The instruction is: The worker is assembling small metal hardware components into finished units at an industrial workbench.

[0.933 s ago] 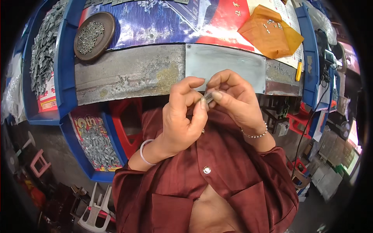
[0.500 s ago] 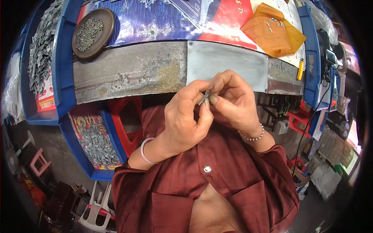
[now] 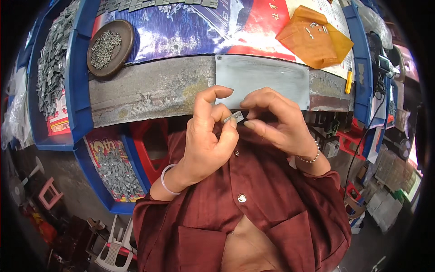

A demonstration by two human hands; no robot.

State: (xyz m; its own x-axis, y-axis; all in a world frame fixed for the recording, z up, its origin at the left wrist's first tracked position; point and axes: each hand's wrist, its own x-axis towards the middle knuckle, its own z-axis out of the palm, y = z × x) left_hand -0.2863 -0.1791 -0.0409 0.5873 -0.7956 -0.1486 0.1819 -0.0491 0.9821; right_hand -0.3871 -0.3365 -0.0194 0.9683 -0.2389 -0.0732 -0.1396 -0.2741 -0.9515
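Both hands are raised close before the chest, just below the worn metal bench edge (image 3: 154, 90) — the left hand (image 3: 206, 140) curled, thumb and forefinger pinching a small grey metal piece (image 3: 234, 118). The right hand (image 3: 276, 122) arches over beside it, fingertips bent toward the piece — whether they touch it I cannot tell.

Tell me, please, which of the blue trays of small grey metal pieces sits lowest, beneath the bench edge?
The blue tray at lower left, below the worn bench, beside the left hand; the others lie up on the benchtop.
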